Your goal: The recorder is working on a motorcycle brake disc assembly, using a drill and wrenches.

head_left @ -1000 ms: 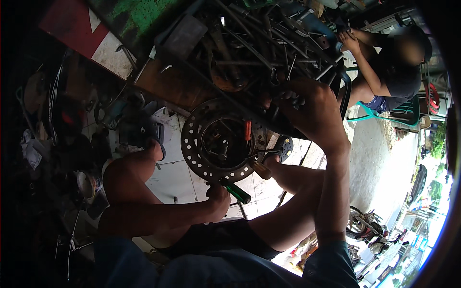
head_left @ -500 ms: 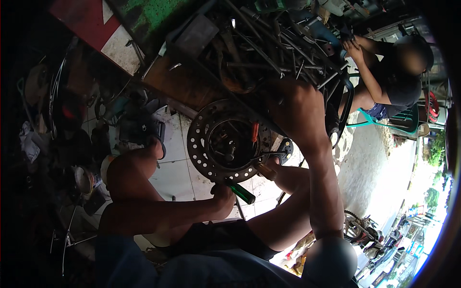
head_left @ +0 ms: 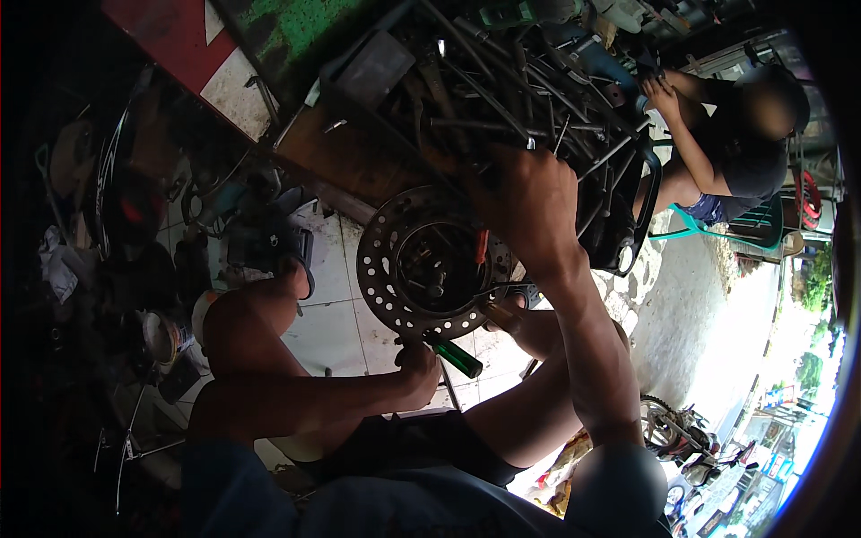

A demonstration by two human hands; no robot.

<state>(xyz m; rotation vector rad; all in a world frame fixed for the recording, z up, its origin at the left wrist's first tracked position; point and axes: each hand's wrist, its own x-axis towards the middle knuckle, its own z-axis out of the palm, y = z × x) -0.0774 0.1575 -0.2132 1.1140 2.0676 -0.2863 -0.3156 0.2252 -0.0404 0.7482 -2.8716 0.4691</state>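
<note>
In the middle stands a round metal part with a rim full of holes [head_left: 381,285], like a brake disc, used as a bowl for loose bolts [head_left: 437,289] and an orange-handled screwdriver [head_left: 482,246]. My left hand [head_left: 418,369] is closed beside its near rim on a screwdriver with a green handle [head_left: 460,359], which sticks out to the right. Its shaft is hidden. My right hand [head_left: 529,202] reaches over the near edge of a tray [head_left: 647,202] heaped with wrenches and other metal tools [head_left: 511,112]. Its fingers are lost in shadow.
A brown wooden surface [head_left: 336,161] borders the tool heap on the left. White floor tiles [head_left: 330,336] lie under my bare legs. At the right, another person [head_left: 722,148] sits on a green chair [head_left: 749,231]. A paint-can-like tub [head_left: 160,339] stands at left.
My right hand has shifted left and slightly down along the tray's near edge. My left hand keeps its hold on the green-handled screwdriver. The whole view has moved slightly.
</note>
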